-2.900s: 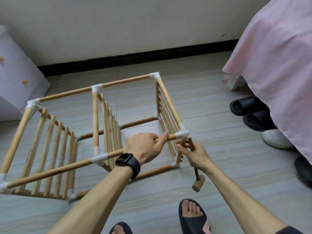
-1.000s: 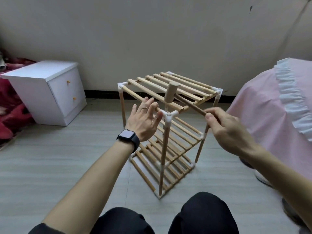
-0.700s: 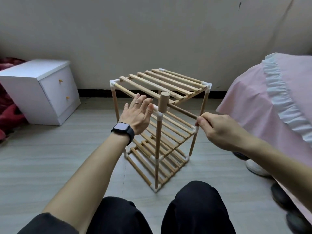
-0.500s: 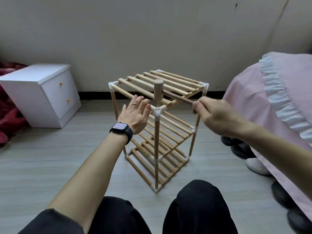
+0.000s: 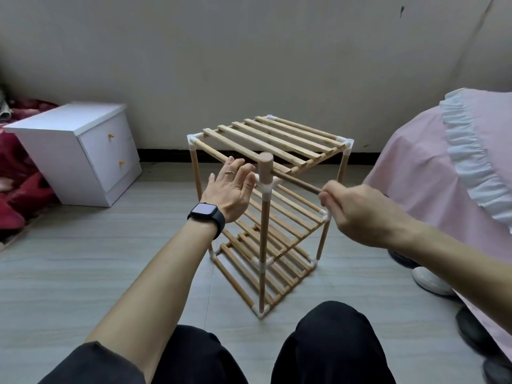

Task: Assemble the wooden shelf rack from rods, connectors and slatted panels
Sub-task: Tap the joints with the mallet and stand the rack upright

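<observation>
The wooden shelf rack (image 5: 277, 139) stands upright on the floor in front of me, three slatted tiers joined by rods and white connectors. My right hand (image 5: 357, 214) grips the handle of a small wooden mallet (image 5: 266, 170), whose head sits on the near top corner connector (image 5: 267, 187). My left hand (image 5: 231, 189), fingers straight, rests against the top front rod just left of that corner. A dark watch is on my left wrist.
A white two-drawer nightstand (image 5: 80, 151) stands at the left by the wall, with red fabric (image 5: 16, 195) beside it. A bed with a pink cover (image 5: 443, 173) fills the right side, and shoes (image 5: 432, 281) lie under its edge. My knees are at the bottom.
The rack went from lying on its side to standing upright. In the last second the mallet head rose above the corner connector and came back down onto it; my left hand stayed by the rod.
</observation>
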`<state>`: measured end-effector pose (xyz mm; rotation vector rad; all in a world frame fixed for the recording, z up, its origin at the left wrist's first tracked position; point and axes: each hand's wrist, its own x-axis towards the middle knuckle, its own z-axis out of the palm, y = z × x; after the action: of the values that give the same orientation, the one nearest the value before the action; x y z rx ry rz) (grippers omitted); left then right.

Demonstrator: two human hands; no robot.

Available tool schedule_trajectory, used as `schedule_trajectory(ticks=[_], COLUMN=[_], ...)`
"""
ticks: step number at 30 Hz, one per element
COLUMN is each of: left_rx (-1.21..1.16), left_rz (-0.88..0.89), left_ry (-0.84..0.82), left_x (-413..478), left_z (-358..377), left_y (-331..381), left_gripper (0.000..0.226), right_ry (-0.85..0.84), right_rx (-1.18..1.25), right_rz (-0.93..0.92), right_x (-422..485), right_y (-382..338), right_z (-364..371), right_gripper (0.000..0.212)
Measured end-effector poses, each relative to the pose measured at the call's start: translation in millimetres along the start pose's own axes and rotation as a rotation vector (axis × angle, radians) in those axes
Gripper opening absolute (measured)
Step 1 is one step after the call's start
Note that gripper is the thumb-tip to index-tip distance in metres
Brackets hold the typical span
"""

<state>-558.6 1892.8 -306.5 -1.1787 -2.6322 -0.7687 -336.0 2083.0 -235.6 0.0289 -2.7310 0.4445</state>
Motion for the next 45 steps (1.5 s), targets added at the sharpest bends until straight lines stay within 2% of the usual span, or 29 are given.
schedule_trajectory(ticks=[1,2,4,5,6,9,10,14,19,23,27,29,33,36,38,40,43,45], left_rx=[-0.001,-0.001,0.0,-0.002,-0.002,-0.001,0.0,0.089,0.305,0.475,0.443,0.371,0.279,0.294,0.236,0.171,-0.121,-0.328], left_rz=[0.003,0.009,0.018,0.019,0.022,0.03,0.039,0.084,0.18,0.193,0.106,0.078,0.25,0.33,0.236,0.051,-0.223,-0.307], left_ry=[0.001,0.001,0.009,0.009,0.009,0.022,0.022,0.009,0.032,0.013,-0.009,0.009,0.043,0.169,0.337,0.449,0.321,0.224], left_x=[-0.1,0.0,1.2,1.1,0.7,-0.5,-0.4,1.8,8.6,15.0,11.4,9.6,10.6,3.8,-9.8,-30.1,-60.1,-74.9], left_z=[0.2,0.4,0.5,0.5,0.6,0.8,0.1,-7.1,-15.9,-21.4,0.5,16.8,20.6,-4.6,-23.5,-38.3,-41.4,-34.1], left_y=[-0.7,-1.4,-3.1,-3.6,-3.8,-3.0,-3.3,-11.6,-14.8,4.0,62.2,97.0,120.7,86.2,50.5,13.6,-25.4,-39.1], left_gripper=[0.051,0.05,0.05,0.05,0.05,0.052,0.052,0.061,0.061,0.068,0.071,0.065,0.042,0.05,0.057,0.068,0.085,0.083], right_ry=[-0.108,-0.09,0.204,0.295,0.303,-0.005,-0.005,0.192,0.305,0.328,0.488,0.605,0.771,0.871,0.884,0.847,0.728,0.655], right_rx=[0.013,0.083,0.183,0.201,0.184,-0.07,-0.054,0.222,0.419,0.6,0.879,0.972,1.028,0.951,0.906,0.862,0.985,1.143], right_rz=[0.047,0.059,0.001,-0.011,-0.013,0.044,0.065,0.065,0.129,0.206,0.272,0.282,0.248,0.185,0.139,0.126,0.091,0.096], right_x=[-2.2,-3.5,-3.6,-5.2,-6.7,-9.8,-11.1,-4.5,2.7,9.7,15.0,18.1,32.2,51.3,68.6,88.4,114.2,125.1], right_y=[3.0,5.6,5.3,6.0,8.2,15.9,18.3,11.2,2.1,1.0,2.5,3.0,4.6,-1.8,-13.8,-29.0,-53.5,-66.7], right_z=[1.3,1.4,-1.2,-0.6,-0.4,4.0,4.0,1.5,15.6,20.8,5.9,-8.2,-32.8,-40.5,-35.9,-25.0,-6.5,2.3], right_gripper=[0.024,0.024,0.023,0.023,0.023,0.026,0.024,0.021,0.019,0.013,0.013,0.011,0.015,0.028,0.035,0.038,0.033,0.034])
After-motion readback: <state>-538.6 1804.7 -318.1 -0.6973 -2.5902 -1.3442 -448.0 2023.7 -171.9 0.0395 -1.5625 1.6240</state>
